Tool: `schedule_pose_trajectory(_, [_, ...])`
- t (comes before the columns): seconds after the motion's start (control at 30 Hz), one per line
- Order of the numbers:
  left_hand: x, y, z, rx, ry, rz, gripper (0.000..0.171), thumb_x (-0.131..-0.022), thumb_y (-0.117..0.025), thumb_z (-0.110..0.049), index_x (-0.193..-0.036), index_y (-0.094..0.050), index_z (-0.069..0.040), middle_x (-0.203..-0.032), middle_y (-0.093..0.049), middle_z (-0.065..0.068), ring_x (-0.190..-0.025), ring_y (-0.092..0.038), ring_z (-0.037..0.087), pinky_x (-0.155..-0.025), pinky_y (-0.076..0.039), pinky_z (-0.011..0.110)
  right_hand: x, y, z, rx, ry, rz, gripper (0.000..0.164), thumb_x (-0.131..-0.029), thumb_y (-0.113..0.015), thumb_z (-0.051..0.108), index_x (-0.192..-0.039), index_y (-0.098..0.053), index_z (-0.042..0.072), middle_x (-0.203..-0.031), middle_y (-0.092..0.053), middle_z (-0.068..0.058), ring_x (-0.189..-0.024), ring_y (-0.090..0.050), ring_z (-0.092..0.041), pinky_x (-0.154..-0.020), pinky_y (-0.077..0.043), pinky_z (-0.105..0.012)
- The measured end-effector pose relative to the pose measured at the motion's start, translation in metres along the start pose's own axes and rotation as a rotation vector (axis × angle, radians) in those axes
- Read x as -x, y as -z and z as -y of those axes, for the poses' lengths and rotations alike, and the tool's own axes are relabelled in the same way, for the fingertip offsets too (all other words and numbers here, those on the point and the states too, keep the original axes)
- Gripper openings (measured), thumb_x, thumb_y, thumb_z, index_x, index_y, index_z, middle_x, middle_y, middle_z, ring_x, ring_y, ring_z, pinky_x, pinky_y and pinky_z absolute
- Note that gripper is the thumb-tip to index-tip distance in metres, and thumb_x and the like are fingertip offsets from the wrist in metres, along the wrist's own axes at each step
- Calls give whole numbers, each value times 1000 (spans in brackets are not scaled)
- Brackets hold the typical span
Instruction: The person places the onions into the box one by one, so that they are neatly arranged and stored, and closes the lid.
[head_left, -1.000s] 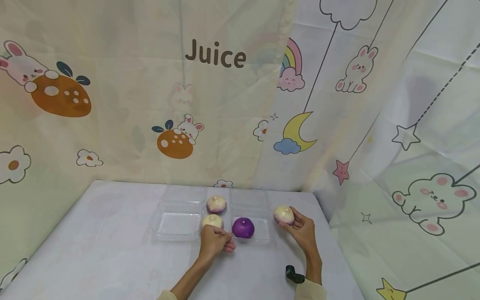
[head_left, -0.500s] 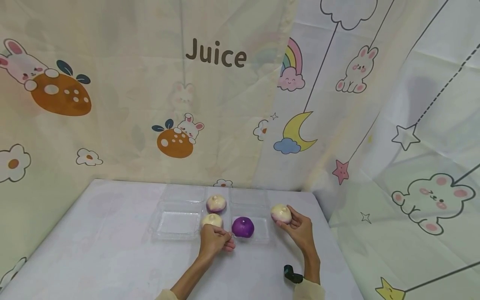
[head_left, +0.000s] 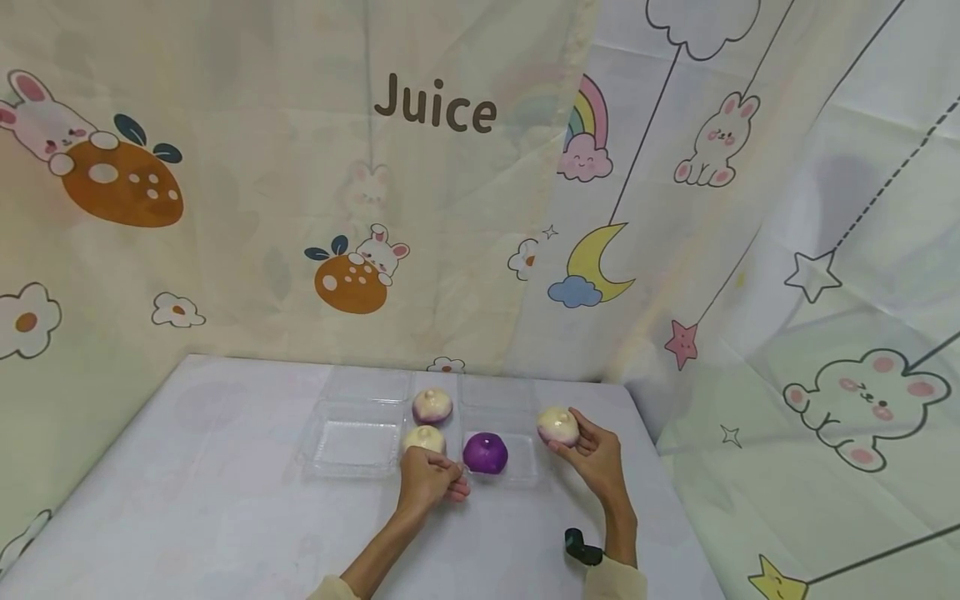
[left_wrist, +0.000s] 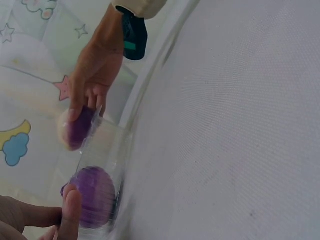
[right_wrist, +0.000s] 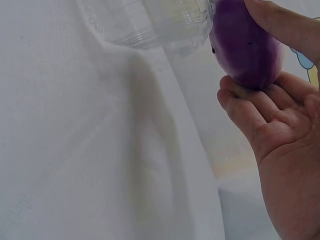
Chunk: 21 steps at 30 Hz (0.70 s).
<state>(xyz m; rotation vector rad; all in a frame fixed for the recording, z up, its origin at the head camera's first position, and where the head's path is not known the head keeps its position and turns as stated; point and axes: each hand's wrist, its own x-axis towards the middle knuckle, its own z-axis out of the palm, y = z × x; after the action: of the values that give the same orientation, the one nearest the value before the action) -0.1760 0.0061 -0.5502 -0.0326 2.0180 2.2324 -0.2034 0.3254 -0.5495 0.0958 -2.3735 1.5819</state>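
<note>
My right hand (head_left: 600, 458) holds a cream-and-purple onion-shaped ball (head_left: 558, 427), with a small nub on its cream top, just right of a clear plastic container (head_left: 360, 442). Its purple underside shows in the right wrist view, resting against the fingers, with the thumb on the other side. My left hand (head_left: 431, 482) pinches the front rim of the container, thumb against forefinger. A deep purple ball (head_left: 486, 454) sits in the right section. Two cream-topped balls, a rear one (head_left: 432, 406) and a front one (head_left: 424, 439), lie in the middle; the left hand partly hides the front one.
The container lies toward the back of a white-covered table (head_left: 247, 500). A printed curtain (head_left: 450, 192) rises behind the table and along its right side. A dark device (head_left: 581, 546) is strapped at the right wrist.
My right hand has moved slightly left with its ball, closer to the container. The left hand and the other balls have kept their places; the head view has shifted a little.
</note>
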Motion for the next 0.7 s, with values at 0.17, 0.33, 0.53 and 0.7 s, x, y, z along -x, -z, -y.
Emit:
schedule_pose_trajectory(0.17, [-3,-1,2,-12,1,-3,13,-97,-73,8,-95,-73,21,-76,-77,29,-60,-80,27,-58,-69,38,0,0,1,8,7,-4,78,-87,-94,11,-154,-57,-4,-156,-59,-26,-140,-63,-40,-107,-59,-31])
schedule_pose_trajectory(0.33, [-3,-1,3,-15,0,-4,13,-97,-73,8,-95,-73,21,-79,-77,33,-60,-80,29,-58,-69,40,1,0,1,30,1,-3,78,-87,-94,15,-154,-58,-1,-157,-59,-23,-142,-62,-38,-106,-57,-24])
schedule_pose_trajectory(0.53, [-1,-1,2,-9,3,-3,13,-96,-74,7,-93,-74,20,-76,-78,27,-58,-79,24,-57,-69,37,2,-3,5,52,23,1,76,-89,-93,18,-153,-58,-2,-157,-59,-24,-141,-61,-43,-108,-56,-34])
schedule_pose_trajectory(0.7, [-1,-1,2,-8,3,-5,14,-97,-74,7,-93,-73,21,-75,-78,27,-58,-79,23,-56,-69,37,3,-6,7,73,27,3,75,-90,-93,21,-153,-59,0,-156,-61,-21,-140,-63,-41,-110,-56,-44])
